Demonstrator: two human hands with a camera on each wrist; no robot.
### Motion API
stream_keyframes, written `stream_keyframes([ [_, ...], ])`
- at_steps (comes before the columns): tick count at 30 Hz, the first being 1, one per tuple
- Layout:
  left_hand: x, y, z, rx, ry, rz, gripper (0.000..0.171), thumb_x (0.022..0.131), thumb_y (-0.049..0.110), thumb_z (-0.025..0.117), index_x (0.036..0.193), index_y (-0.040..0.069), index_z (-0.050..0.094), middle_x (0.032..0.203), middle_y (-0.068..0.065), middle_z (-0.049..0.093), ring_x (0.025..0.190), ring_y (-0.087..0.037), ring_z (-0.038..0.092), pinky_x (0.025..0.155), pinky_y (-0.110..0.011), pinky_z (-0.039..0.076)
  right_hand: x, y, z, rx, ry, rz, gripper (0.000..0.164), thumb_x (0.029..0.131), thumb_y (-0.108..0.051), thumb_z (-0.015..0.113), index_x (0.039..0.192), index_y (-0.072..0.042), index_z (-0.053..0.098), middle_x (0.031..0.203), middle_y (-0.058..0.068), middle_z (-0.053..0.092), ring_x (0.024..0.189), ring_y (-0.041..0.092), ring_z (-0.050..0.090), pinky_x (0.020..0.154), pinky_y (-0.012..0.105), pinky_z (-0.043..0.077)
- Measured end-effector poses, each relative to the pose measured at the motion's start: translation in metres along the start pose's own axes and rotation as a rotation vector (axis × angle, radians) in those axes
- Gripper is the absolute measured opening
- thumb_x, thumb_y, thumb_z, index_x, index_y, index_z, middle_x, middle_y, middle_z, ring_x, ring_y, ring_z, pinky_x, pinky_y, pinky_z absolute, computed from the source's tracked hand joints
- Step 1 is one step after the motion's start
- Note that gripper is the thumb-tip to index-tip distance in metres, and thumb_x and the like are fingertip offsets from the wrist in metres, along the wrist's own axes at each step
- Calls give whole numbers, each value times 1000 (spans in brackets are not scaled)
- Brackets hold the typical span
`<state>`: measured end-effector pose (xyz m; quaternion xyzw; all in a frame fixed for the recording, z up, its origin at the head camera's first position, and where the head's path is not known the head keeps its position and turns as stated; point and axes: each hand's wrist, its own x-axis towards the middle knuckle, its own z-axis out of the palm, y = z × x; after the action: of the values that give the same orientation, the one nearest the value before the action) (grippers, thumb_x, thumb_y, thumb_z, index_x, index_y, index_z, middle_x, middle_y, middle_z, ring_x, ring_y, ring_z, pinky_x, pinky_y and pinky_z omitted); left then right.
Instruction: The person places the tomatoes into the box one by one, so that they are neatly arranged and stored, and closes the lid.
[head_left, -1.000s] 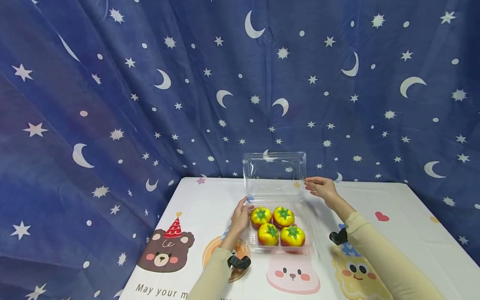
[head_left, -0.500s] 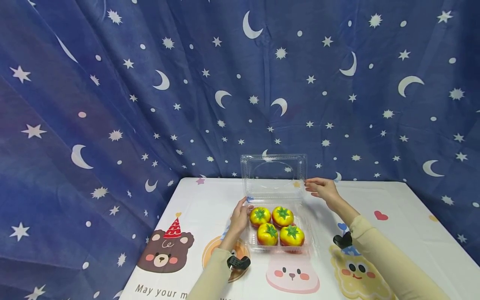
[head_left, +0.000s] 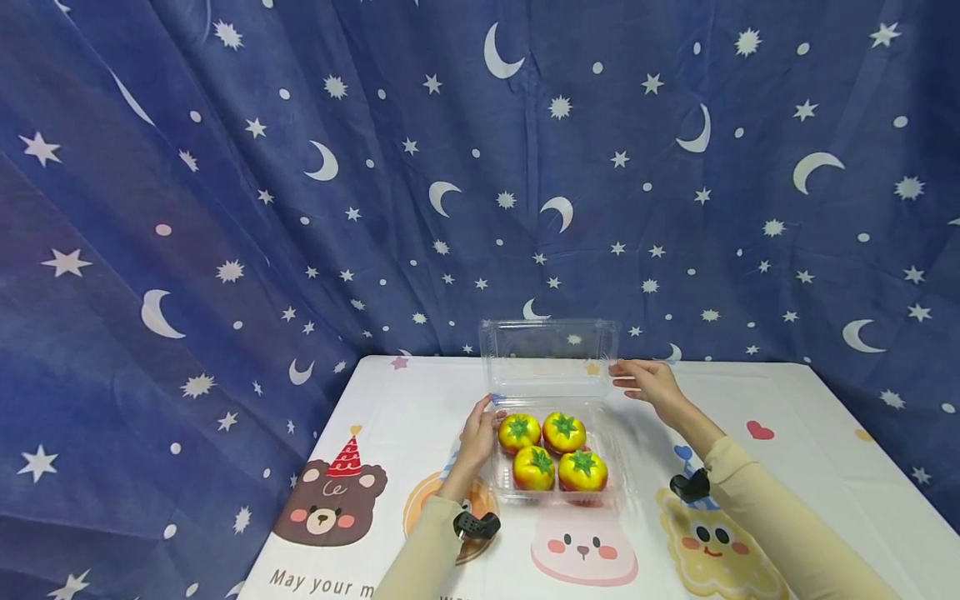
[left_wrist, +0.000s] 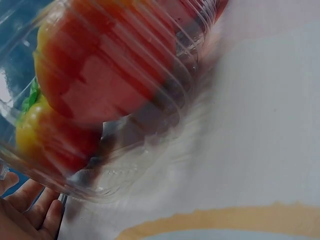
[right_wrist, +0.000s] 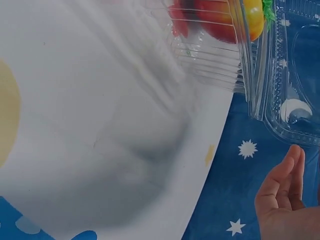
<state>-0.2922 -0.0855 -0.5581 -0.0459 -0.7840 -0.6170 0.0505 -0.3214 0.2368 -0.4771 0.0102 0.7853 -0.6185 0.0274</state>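
1. The clear plastic clamshell container (head_left: 617, 458) sits on the white surface (head_left: 817, 475), its hinge towards twelve o'clock, probably so that its well faces the person.
2. Four persimmon-like fruits (head_left: 583, 472) lie inside, two towards twelve and two towards six, close together; their green leafy tops face up, perhaps because that is how they rest steadily.
3. The lid (head_left: 547, 358) stands raised at twelve o'clock, leaning somewhat back from the fruits and leaving them uncovered.
4. The left hand (head_left: 477, 433) is at ten o'clock, its relaxed fingers laid along the container's side near the hinge, apparently to steady the base.
5. The right hand (head_left: 651, 387) is at one o'clock, fingers fairly straight and slightly spread, tips at the lid's side edge, seemingly to prop or guide it; whether they press it is unclear.
6. Beyond, at twelve o'clock, hangs a dark-blue star-and-moon curtain (head_left: 420, 125).
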Motion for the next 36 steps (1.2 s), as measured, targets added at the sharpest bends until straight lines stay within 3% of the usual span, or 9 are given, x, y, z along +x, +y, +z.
stream_keyframes([
  [4,0,0,0,2,-6,15,47,101,6,30,147,-4,38,116,-22,68,107,-36,65,108,-55,35,-3,0,1,27,14,5,58,97,-43,60,125,8,63,106,5,74,98,18,70,84,34,57],
  [7,0,-1,0,0,-7,17,47,101,6,30,147,-4,39,116,-22,68,107,-37,65,108,-55,35,-4,1,2,19,20,11,54,97,-40,62,122,7,64,107,9,73,98,19,69,81,31,57],
  [14,1,0,1,-23,3,2,48,101,7,33,147,-4,39,115,-21,68,105,-35,65,106,-52,38,-7,4,3,27,13,37,42,97,-36,62,112,3,69,112,13,72,108,29,66,91,41,54],
  [17,0,1,1,-45,6,2,48,100,7,34,146,-5,38,114,-23,68,105,-36,65,103,-51,42,-7,6,2,30,0,37,42,97,-36,61,115,2,67,111,9,71,106,25,67,93,43,53],
  [24,-2,1,1,-91,8,-6,48,102,10,34,148,-6,36,118,-28,65,110,-41,63,106,-53,39,-9,12,1,38,-38,60,47,99,-35,59,126,3,60,114,7,69,101,15,68,92,39,54],
  [28,0,1,1,-57,16,-24,48,102,12,32,148,-2,38,117,-23,67,108,-35,65,103,-49,43,-12,14,1,50,-56,73,57,99,-35,58,134,9,51,124,17,65,105,18,67,93,38,54],
  [32,0,0,1,-44,31,-30,47,103,13,32,147,-1,41,117,-22,67,104,-33,65,99,-46,46,-14,18,1,59,-59,90,65,99,-28,57,142,14,35,140,29,50,112,25,65,95,40,52],
  [36,0,-2,0,-56,32,-12,45,104,13,31,146,-3,40,117,-24,65,103,-34,64,97,-46,48,-16,20,1,64,-55,81,50,99,-22,55,134,12,43,141,32,46,108,24,67,94,41,52],
])
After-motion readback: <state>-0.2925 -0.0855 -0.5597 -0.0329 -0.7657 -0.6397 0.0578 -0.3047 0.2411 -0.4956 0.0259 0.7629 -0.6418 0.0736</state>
